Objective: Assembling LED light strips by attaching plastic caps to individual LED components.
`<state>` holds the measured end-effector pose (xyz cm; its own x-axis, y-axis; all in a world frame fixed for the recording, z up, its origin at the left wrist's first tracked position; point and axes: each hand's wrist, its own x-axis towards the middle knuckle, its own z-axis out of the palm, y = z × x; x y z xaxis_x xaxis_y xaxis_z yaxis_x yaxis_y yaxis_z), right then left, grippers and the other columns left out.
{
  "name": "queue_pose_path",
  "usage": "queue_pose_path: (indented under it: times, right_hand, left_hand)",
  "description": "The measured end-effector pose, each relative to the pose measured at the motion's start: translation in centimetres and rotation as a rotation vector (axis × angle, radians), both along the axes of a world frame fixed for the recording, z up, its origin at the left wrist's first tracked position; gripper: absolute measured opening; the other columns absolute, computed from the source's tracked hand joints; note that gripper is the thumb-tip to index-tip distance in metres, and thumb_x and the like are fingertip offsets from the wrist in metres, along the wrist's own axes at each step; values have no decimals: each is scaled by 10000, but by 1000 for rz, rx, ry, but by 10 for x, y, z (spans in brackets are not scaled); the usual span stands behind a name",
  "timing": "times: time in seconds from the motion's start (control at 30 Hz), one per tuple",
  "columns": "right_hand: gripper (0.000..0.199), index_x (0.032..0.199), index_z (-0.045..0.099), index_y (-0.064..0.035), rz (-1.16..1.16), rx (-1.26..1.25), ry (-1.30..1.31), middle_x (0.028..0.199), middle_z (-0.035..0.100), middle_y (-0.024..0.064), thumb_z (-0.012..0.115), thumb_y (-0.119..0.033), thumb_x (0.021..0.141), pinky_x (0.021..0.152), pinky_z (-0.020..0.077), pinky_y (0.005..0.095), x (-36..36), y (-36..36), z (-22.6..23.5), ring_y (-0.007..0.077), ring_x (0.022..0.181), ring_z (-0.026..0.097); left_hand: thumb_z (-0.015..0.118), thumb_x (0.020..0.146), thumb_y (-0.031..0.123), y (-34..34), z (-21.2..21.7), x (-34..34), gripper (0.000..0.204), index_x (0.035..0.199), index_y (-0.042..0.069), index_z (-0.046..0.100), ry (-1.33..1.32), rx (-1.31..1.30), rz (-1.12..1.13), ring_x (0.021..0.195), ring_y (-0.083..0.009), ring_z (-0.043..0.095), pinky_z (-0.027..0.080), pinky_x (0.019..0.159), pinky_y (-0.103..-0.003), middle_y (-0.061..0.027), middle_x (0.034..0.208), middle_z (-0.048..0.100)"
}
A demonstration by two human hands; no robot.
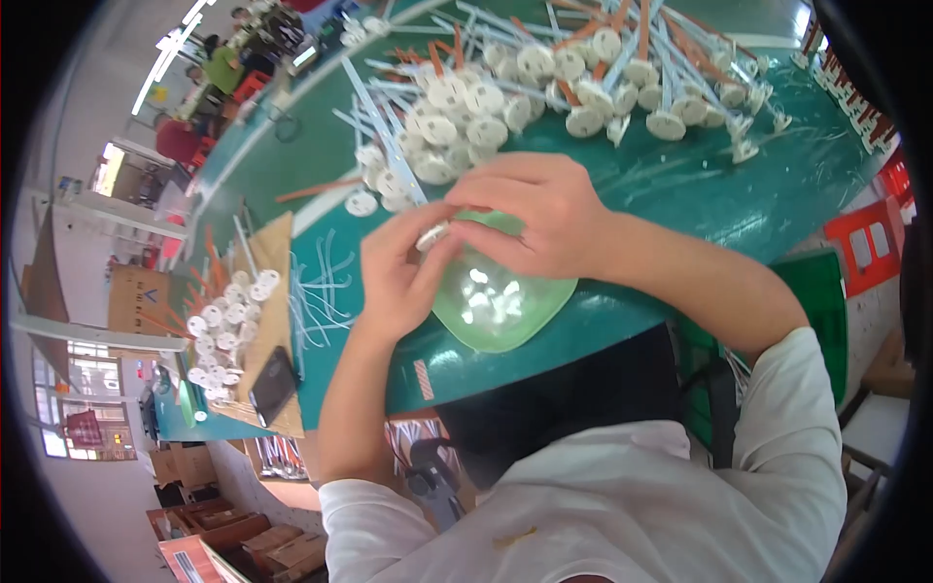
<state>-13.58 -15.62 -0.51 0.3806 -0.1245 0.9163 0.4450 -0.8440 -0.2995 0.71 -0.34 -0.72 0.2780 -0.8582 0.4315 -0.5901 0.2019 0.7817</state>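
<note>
Both hands meet above a light green bowl (486, 340) that stands near the table's front edge with small white pieces inside. Between the thumb and fingers of my left hand (397, 267) is a small white round part (432, 235), seen almost edge-on. My right hand (544, 209) is closed at the same spot, its fingertips and thumb pinched together beside the part. What those right fingertips grip is hidden. Just beyond the hands lies a heap of white round discs (457, 121) with grey and orange-brown strips attached.
More stripped discs (671, 102) spread along the far side of the green table (680, 209). At left, a cardboard sheet (282, 335) carries discs and a dark phone (274, 387), beside loose pale strips (321, 291). Red plastic crates (863, 248) stand at right.
</note>
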Motion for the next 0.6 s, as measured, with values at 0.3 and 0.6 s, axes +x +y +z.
queue_pose_path:
  times: [0.3,0.6]
  right_hand:
    - [278,878,712,-14,-5,-193,-126,810,668,87,832,-18,628,524,498,273,12,4,-3,198,614,612]
    - [231,875,721,-13,-37,-185,-92,764,674,80,802,1,659,518,503,262,10,13,-7,188,605,624]
  left_hand:
    - [692,780,-49,4,1,-10,325,1105,-39,682,-296,-236,79,756,-181,702,533,692,-257,-132,895,727]
    - [702,740,-49,9,6,-17,367,1102,4,711,-408,-226,125,619,-194,660,497,577,-242,-117,786,705]
